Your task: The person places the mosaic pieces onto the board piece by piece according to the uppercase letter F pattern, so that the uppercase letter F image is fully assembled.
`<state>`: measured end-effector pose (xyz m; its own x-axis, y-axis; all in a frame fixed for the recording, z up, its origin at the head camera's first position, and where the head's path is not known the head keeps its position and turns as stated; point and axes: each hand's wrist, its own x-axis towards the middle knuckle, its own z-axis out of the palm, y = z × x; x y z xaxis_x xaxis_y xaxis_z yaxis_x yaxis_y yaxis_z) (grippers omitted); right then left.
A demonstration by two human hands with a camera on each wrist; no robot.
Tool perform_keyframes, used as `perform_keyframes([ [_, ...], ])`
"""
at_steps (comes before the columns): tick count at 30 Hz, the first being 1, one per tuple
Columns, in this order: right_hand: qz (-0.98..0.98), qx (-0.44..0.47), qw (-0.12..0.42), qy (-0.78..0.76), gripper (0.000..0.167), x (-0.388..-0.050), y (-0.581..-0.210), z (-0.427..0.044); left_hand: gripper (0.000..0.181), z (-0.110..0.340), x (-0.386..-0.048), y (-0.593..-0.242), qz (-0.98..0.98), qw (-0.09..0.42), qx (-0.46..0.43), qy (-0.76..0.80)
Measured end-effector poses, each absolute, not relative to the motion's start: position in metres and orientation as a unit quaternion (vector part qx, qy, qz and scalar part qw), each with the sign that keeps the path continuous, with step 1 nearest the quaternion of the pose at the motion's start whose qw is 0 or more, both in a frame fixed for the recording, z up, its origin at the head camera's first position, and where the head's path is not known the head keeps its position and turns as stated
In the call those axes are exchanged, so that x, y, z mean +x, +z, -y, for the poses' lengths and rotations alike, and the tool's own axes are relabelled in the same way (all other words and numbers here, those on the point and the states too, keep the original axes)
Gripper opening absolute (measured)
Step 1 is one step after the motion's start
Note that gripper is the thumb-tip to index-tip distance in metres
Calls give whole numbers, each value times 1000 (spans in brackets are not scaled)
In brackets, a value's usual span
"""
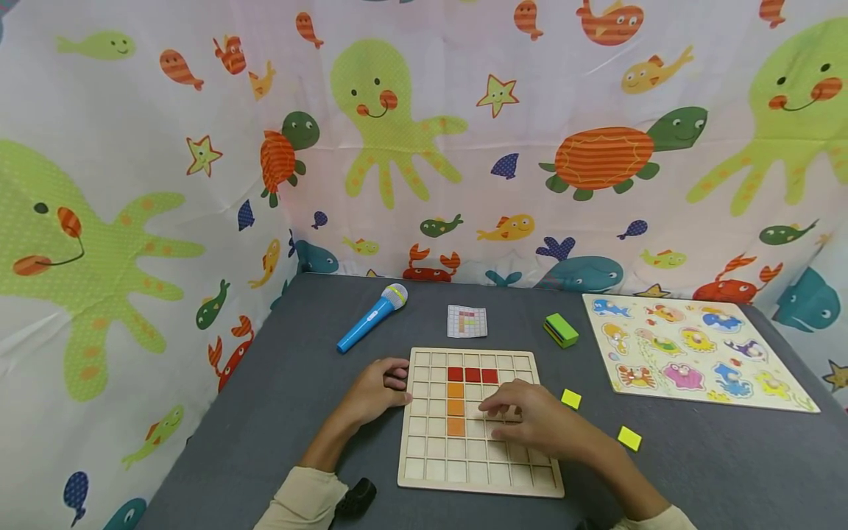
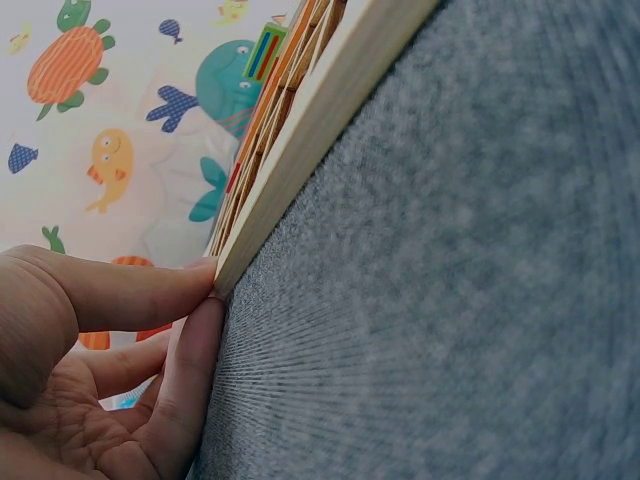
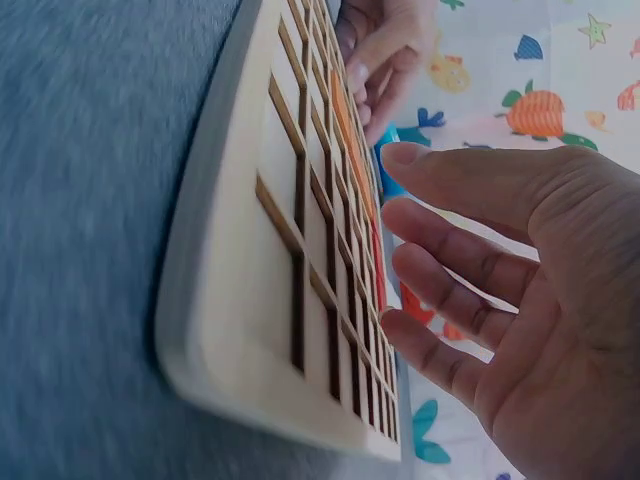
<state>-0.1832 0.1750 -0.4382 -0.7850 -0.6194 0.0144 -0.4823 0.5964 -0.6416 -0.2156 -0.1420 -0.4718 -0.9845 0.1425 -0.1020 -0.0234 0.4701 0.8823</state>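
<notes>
On the table (image 1: 517, 316) we observe a wooden grid board (image 1: 434, 449), red squares (image 1: 472, 376) heading an orange column (image 1: 456, 407); the left hand (image 1: 372, 391) pinches the board's edge, the right hand (image 1: 539, 421) hovers, fingers spread.

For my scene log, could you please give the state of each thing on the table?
Wooden grid board, flat, partly filled
Red tiles, seated in cells
Orange tiles, seated in cells
Yellow tiles, two, loose
Green object, resting flat
Toy microphone, lying on side
Pattern card, face up
Sea-animal puzzle, face up

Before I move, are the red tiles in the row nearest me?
No, the red tiles sit near the far edge of the board.
</notes>
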Motion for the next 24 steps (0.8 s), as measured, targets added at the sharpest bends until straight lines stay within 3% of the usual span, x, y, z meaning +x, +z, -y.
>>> perform_keyframes([
  [24,-914,-231,118,-311,42,-163,-431,-254,59,143,-215,-472,-849,82,41,520],
])
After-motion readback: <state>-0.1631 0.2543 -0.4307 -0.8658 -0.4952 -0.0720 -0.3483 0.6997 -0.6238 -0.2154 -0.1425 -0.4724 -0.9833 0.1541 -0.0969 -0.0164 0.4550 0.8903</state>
